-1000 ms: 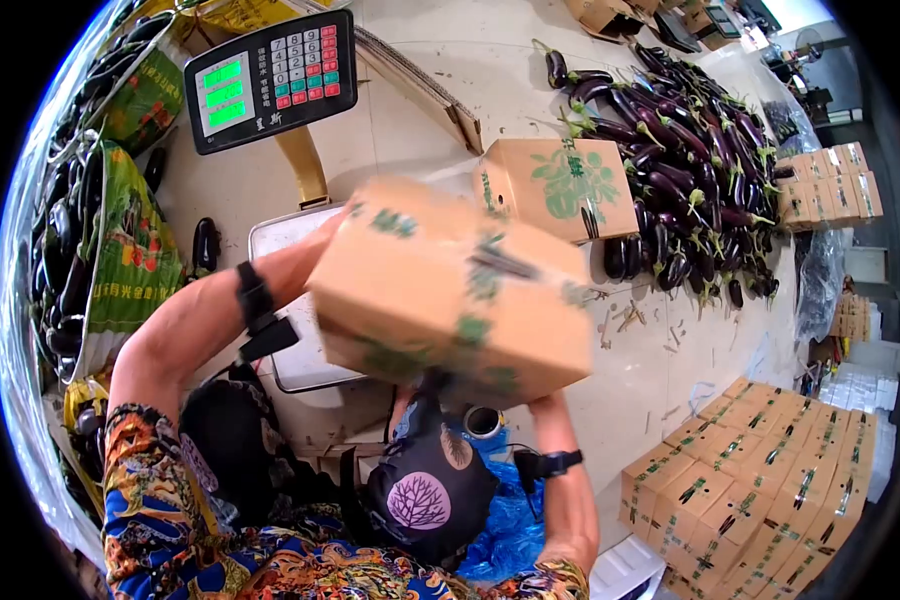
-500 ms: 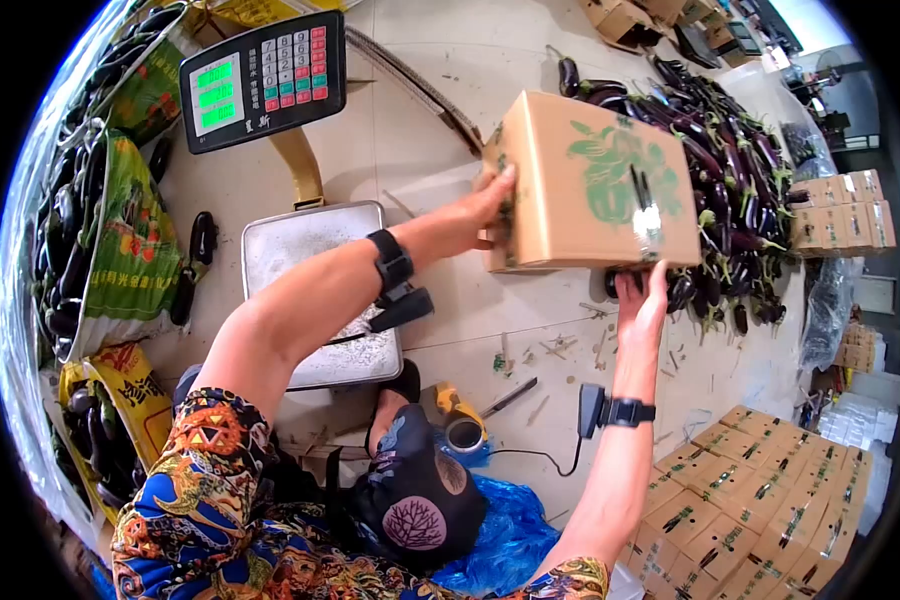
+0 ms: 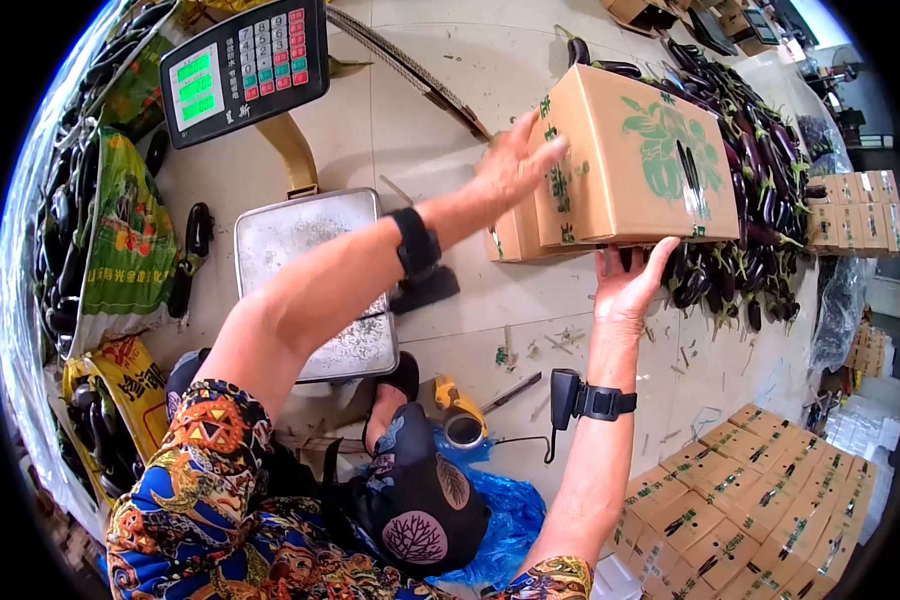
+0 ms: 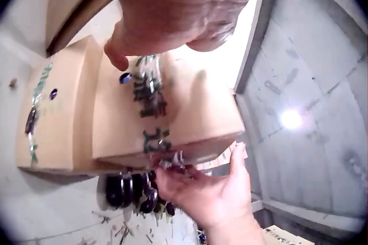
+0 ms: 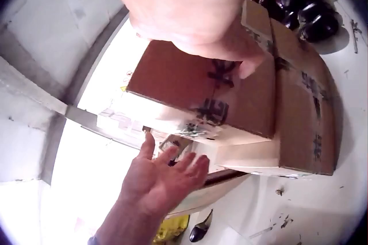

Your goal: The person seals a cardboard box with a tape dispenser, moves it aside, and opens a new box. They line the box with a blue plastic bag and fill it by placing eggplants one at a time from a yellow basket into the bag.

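A taped cardboard box with green print rests on a lower box, which shows at its left. My left hand is at the left end of the upper box, fingers extended; in the right wrist view that hand has spread fingers and stands apart from the carton. My right hand presses the near side of the upper box, thumb raised and fingers partly hidden at its lower edge. In the left wrist view the right hand lies against the box's bottom edge.
Loose eggplants are heaped behind the boxes. A scale platform with a lit display stands left. Stacked taped boxes fill the lower right. A tape dispenser and blue plastic lie near my knee.
The box went from over the scale to the right and onto the lower box, then shifted slightly further right. My left hand has come away from its end; my right hand stays at its near side.
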`<state>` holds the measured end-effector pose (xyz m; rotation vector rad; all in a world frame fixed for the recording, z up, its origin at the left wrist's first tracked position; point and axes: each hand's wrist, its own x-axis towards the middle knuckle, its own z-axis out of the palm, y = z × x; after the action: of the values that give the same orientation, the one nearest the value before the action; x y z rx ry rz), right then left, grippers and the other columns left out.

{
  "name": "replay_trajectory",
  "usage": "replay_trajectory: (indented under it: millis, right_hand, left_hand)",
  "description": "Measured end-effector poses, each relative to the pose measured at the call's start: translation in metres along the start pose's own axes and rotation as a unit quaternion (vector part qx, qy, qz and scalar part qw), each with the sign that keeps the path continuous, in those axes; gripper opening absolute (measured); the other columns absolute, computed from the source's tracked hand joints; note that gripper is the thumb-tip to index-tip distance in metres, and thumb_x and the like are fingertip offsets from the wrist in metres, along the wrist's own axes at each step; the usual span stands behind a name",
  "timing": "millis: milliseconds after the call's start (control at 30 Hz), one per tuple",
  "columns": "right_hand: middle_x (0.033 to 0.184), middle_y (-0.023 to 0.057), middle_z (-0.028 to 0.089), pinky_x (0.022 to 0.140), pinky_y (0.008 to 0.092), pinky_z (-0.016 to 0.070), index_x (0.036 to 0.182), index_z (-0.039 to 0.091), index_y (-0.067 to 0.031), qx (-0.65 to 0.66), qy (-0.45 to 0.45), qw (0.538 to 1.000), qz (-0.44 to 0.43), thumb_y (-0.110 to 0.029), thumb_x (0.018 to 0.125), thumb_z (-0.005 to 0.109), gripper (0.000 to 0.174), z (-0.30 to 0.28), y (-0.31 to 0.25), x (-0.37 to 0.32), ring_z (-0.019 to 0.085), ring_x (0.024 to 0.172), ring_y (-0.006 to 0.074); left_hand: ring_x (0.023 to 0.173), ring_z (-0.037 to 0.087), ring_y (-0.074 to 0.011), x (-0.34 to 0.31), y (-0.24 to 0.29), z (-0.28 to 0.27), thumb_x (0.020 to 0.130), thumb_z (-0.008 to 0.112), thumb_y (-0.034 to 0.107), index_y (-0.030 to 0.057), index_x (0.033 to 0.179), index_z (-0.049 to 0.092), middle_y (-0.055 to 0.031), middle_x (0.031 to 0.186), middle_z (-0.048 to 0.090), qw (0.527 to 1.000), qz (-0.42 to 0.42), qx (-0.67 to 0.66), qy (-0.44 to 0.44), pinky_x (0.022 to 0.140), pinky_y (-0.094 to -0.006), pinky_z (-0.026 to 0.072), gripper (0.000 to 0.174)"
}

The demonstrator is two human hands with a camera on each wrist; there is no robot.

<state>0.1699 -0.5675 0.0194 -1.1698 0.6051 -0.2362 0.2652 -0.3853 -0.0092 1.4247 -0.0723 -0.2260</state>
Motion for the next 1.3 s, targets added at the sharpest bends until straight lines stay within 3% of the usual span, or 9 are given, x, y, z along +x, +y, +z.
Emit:
replay_trajectory:
  millis: [67, 233, 433, 533, 567, 667, 867, 1067, 1300]
  right_hand:
    - [0.154, 0.0045, 0.028, 0.108, 0.0492, 0.0300, 0.155, 0.024, -0.0205, -0.001, 0.040, 0.999, -0.031, -0.078, 0.078, 0.063, 0.103, -0.001, 0.001, 0.004, 0.036, 0.133, 0.0284]
    - [0.148, -0.0005, 0.035, 0.099, 0.0444, 0.0366, 0.151, 0.029, -0.0214, -0.036, 0.054, 0.997, -0.043, -0.069, 0.086, 0.061, 0.087, 0.001, -0.010, 0.006, 0.039, 0.129, 0.0245]
    - [0.159, 0.0016, 0.023, 0.108, 0.0512, 0.0339, 0.155, 0.023, -0.0225, -0.017, 0.035, 0.999, -0.005, -0.071, 0.084, 0.062, 0.094, -0.004, 0.009, 0.004, 0.034, 0.135, 0.0303]
    - [0.154, 0.0080, 0.029, 0.107, 0.0517, 0.0347, 0.155, 0.027, -0.0189, 0.003, 0.020, 1.000, -0.004, -0.073, 0.081, 0.064, 0.099, 0.001, 0.011, -0.001, 0.044, 0.129, 0.0296]
    - [0.154, 0.0089, 0.028, 0.108, 0.0525, 0.0342, 0.155, 0.026, -0.0197, 0.007, 0.008, 1.000, 0.002, -0.074, 0.080, 0.065, 0.100, 0.004, 0.011, -0.004, 0.042, 0.130, 0.0313]
    - [0.156, 0.0114, 0.024, 0.109, 0.0544, 0.0326, 0.156, 0.022, -0.0214, 0.012, -0.012, 1.000, 0.015, -0.075, 0.078, 0.066, 0.104, 0.009, 0.010, -0.010, 0.035, 0.134, 0.0360]
    - [0.157, 0.0140, 0.020, 0.111, 0.0557, 0.0311, 0.156, 0.019, -0.0207, 0.012, -0.016, 0.998, 0.052, -0.073, 0.076, 0.069, 0.107, 0.033, -0.001, -0.018, 0.029, 0.137, 0.0414]
    - [0.152, 0.0127, 0.031, 0.109, 0.0559, 0.0346, 0.154, 0.026, -0.0207, -0.004, -0.032, 0.996, 0.085, -0.065, 0.081, 0.069, 0.095, 0.027, -0.007, -0.035, 0.034, 0.136, 0.0424]
    - [0.149, 0.0115, 0.035, 0.104, 0.0511, 0.0383, 0.154, 0.027, -0.0203, -0.008, -0.039, 0.996, 0.079, -0.067, 0.082, 0.068, 0.095, 0.036, -0.002, -0.055, 0.038, 0.134, 0.0427]
  left_hand:
    - [0.136, 0.042, -0.0261, 0.011, 0.039, -0.015, 0.098, 0.052, 0.050, 0.0081, 0.147, 0.040, -0.0139, 0.144, 0.048, 0.998, -0.011, -0.007, -0.056, 0.108, -0.0438, 0.0394, 0.065]
    - [0.106, 0.058, -0.0173, 0.008, 0.023, -0.013, 0.092, 0.056, 0.023, 0.0089, 0.122, 0.062, -0.0059, 0.111, 0.062, 0.977, -0.191, -0.027, -0.089, 0.095, -0.0386, 0.0471, 0.033]
    - [0.111, 0.056, -0.0189, -0.012, -0.007, -0.001, 0.087, 0.058, 0.017, 0.0082, 0.136, 0.048, -0.0070, 0.115, 0.061, 0.963, -0.223, -0.137, -0.058, 0.100, -0.0420, 0.0430, 0.051]
    - [0.094, 0.061, -0.0127, -0.010, -0.016, 0.002, 0.083, 0.058, 0.013, 0.0122, 0.129, 0.052, -0.0041, 0.101, 0.066, 0.956, -0.241, -0.163, -0.033, 0.075, -0.0293, 0.0504, 0.046]
    - [0.108, 0.059, -0.0191, -0.012, -0.018, 0.002, 0.086, 0.060, 0.020, 0.0069, 0.138, 0.044, -0.0081, 0.114, 0.062, 0.954, -0.250, -0.155, -0.053, 0.099, -0.0416, 0.0407, 0.056]
    - [0.078, 0.063, -0.0145, -0.017, -0.005, 0.010, 0.083, 0.057, 0.008, 0.0079, 0.123, 0.052, -0.0064, 0.089, 0.066, 0.962, -0.223, -0.155, -0.013, 0.069, -0.0300, 0.0517, 0.040]
    - [0.051, 0.052, -0.0149, 0.002, -0.020, -0.004, 0.083, 0.052, 0.003, 0.0046, 0.104, 0.050, -0.0016, 0.067, 0.052, 0.963, -0.203, -0.165, -0.063, 0.050, -0.0273, 0.0466, 0.021]
    - [0.049, 0.043, -0.0110, -0.020, -0.031, -0.013, 0.084, 0.052, 0.003, 0.0097, 0.092, 0.046, 0.0015, 0.064, 0.040, 0.938, -0.220, -0.256, -0.073, 0.050, -0.0275, 0.0476, 0.012]
    - [0.066, 0.066, -0.0156, -0.033, -0.026, -0.025, 0.086, 0.058, 0.010, 0.0055, 0.106, 0.048, -0.0044, 0.078, 0.059, 0.970, -0.179, -0.142, -0.084, 0.065, -0.0316, 0.0585, 0.023]
